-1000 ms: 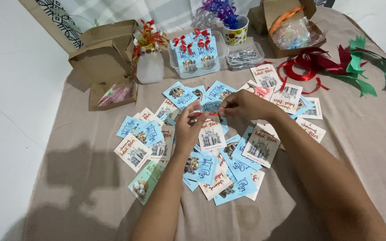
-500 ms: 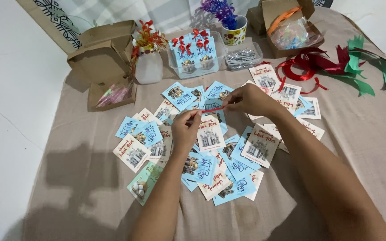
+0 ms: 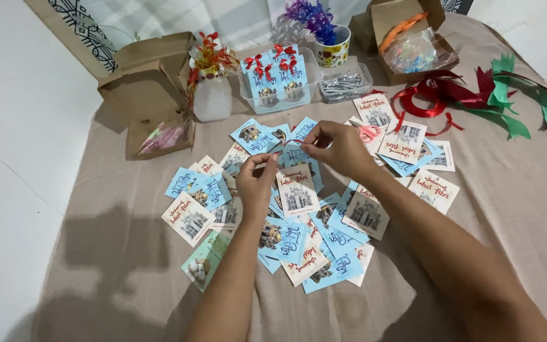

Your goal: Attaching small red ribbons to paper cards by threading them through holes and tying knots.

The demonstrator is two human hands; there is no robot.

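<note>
**Hands pinch a thin red strip above a spread of small cards**

Hard to make out first: the red strip (image 3: pixel 294 144) stretched between the two hands is very thin, and whether it is ribbon or thread cannot be told. The forearms cover part of the card spread, and both arms are cut off at the bottom edge. The lower half of the clear tray (image 3: pixel 280 85) blurs behind its own wall.

The tan cloth (image 3: pixel 508 209) covers the whole surface. At 11 o'clock stand brown cardboard boxes (image 3: pixel 147 82), one lying open with pink-wrapped bits inside. At 1 o'clock another open box (image 3: pixel 413 38) holds clear bags, and at 2 o'clock lie loose red and green ribbons (image 3: pixel 476 101). At 12 o'clock sit the tray of finished blue cards with red bows, a white vase (image 3: pixel 212 95) beside it, and a cup of purple flowers (image 3: pixel 332 47) behind. Blue, cream and green cards (image 3: pixel 286 234) lie overlapping at centre.

The left hand (image 3: pixel 257 183) is at centre, thumb and forefinger closed on the strip's near end. The right hand (image 3: pixel 340 149), just toward 1 o'clock, pinches the far end.

Against half a second earlier, the hands have drawn slightly farther apart, with the strip pulled tauter; the cards lie unchanged.
</note>
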